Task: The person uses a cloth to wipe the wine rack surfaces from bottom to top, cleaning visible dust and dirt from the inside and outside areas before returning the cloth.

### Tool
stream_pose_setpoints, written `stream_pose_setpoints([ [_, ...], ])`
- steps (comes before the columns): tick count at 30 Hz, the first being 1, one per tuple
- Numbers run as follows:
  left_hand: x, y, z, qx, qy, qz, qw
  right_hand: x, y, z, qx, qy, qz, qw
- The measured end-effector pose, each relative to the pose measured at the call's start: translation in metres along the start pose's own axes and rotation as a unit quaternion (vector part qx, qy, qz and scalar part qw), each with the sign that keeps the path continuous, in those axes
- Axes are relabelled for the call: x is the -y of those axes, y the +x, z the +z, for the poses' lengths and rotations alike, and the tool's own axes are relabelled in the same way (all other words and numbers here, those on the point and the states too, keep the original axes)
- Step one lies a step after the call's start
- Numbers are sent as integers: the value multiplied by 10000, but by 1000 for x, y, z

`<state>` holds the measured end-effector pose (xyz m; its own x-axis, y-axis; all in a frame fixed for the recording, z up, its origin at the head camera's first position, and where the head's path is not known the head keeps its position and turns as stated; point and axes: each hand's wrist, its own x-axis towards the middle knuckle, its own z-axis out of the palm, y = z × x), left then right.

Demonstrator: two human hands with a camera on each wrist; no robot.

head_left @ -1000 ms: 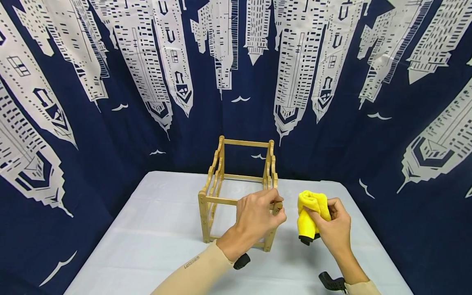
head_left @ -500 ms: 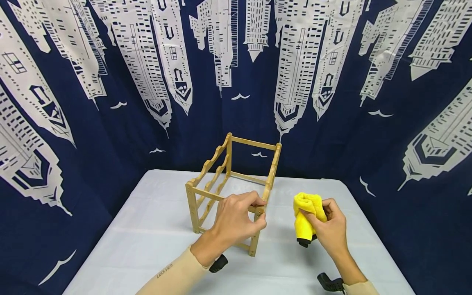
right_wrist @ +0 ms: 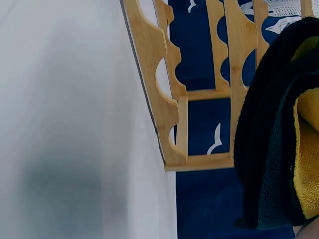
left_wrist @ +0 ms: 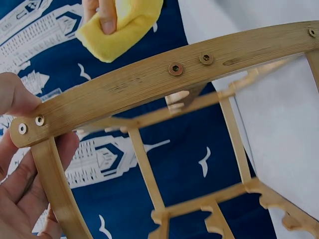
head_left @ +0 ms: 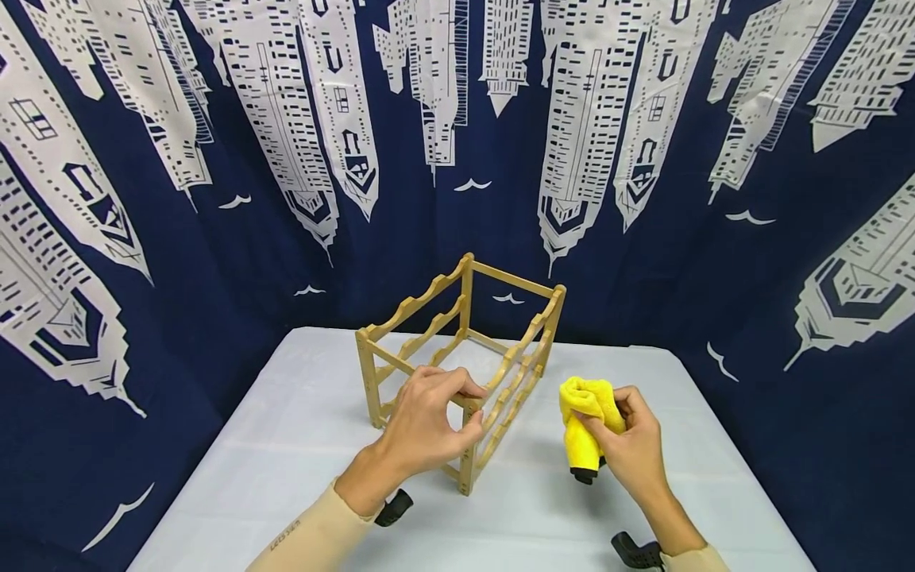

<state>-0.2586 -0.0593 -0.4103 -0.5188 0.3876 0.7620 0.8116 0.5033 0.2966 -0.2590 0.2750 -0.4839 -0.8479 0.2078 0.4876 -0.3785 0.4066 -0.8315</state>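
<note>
A wooden wine rack [head_left: 511,359] with scalloped rails stands at an angle on the table. My left hand [head_left: 425,421] grips its near top corner, thumb on one side and fingers on the other. In the left wrist view, this hand [left_wrist: 20,164] reaches around the corner of a post [left_wrist: 55,184] fastened with screws. To the right of the rack, my right hand [head_left: 636,445] pinches a folded yellow cloth [head_left: 582,429] with dark edging, held above the table. The cloth's dark border [right_wrist: 264,169] fills the right side of the right wrist view.
The white-covered table [head_left: 272,445] bears the rack. Behind it and at both sides hangs a dark blue curtain [head_left: 400,230] printed with white buildings and birds. Each wrist carries a black device, such as the right one [head_left: 636,550].
The rack has turned, its near right corner swinging left and its far end right, with my left hand on that corner. The right hand and cloth have shifted slightly left.
</note>
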Motion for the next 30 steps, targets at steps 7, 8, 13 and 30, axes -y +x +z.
stream_pose_setpoints([
  [7,10,-5,-13,264,84,69,9996,3,-1,7,158,-16,-91,9998],
  [8,11,-5,-15,289,103,82,9995,4,-1,9,181,-5,-111,9998],
  [13,16,-8,-25,284,200,201,9992,6,0,16,337,9,-296,9990],
  [30,38,-24,-41,337,49,-181,9993,2,-7,28,800,-215,-1118,9903],
])
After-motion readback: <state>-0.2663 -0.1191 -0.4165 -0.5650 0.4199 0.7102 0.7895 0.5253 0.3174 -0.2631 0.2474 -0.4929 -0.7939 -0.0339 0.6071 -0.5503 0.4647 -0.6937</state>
